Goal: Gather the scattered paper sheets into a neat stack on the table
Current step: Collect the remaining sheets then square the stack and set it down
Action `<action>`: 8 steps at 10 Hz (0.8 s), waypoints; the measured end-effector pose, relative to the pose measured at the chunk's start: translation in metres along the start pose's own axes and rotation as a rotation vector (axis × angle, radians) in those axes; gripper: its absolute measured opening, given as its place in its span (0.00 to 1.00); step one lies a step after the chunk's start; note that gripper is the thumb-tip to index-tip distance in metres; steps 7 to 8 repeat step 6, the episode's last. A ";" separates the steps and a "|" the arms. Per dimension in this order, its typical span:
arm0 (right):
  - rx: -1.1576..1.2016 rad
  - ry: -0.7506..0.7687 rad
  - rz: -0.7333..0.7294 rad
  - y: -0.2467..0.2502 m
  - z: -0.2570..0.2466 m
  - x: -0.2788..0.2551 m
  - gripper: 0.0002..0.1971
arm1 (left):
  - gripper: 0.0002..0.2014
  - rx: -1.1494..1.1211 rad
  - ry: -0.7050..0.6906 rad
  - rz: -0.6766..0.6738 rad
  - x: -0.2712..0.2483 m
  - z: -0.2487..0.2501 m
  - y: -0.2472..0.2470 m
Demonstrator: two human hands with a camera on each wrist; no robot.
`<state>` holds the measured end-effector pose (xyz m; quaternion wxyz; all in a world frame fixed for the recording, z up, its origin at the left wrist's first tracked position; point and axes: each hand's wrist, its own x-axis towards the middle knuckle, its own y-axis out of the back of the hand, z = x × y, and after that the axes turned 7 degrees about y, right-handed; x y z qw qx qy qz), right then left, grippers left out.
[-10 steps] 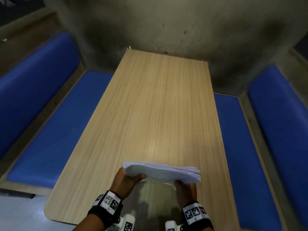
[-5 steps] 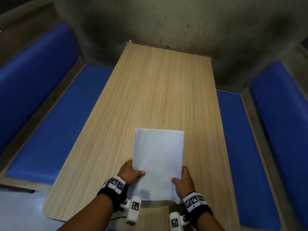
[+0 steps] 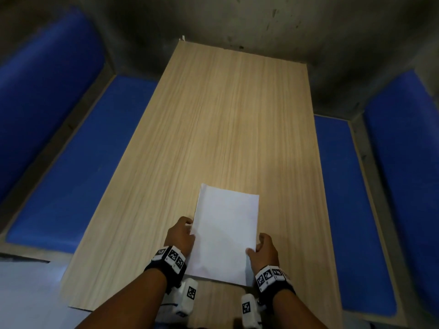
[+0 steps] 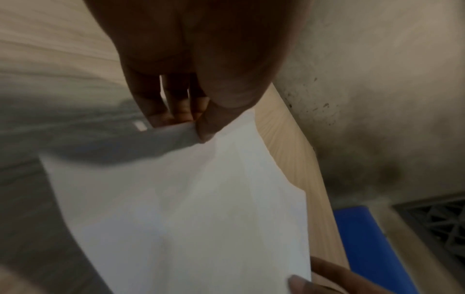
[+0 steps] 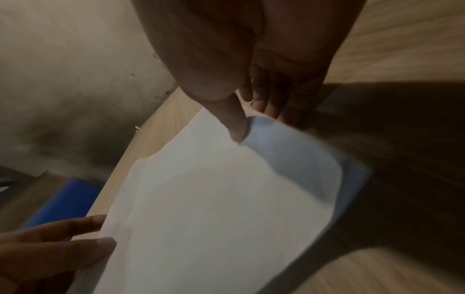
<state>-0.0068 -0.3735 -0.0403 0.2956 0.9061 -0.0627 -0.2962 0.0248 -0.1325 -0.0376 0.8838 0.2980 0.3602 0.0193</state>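
White paper stack (image 3: 225, 233) is light, floppy and slippery; you pinch its long edges, left hand (image 3: 179, 237) and right hand (image 3: 264, 250), low above the table (image 3: 228, 119).

The stack of paper sheets (image 3: 225, 233) is plain white and blank on top, its edges squared up into one near-rectangular block. It sits lengthwise over the near half of the wooden table (image 3: 225, 115), long sides running away from the viewer. The near end is lifted slightly, casting a shadow on the wood below, and in the wrist views the side edges (image 5: 297, 159) curl upward.
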 end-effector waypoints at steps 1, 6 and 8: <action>-0.083 0.043 0.053 0.002 0.001 -0.002 0.22 | 0.22 0.036 0.000 -0.001 0.002 -0.005 0.003; -0.029 0.079 0.053 0.003 -0.013 0.003 0.15 | 0.24 0.061 -0.058 -0.072 0.001 0.000 0.012; -0.029 0.079 0.053 0.003 -0.013 0.003 0.15 | 0.24 0.061 -0.058 -0.072 0.001 0.000 0.012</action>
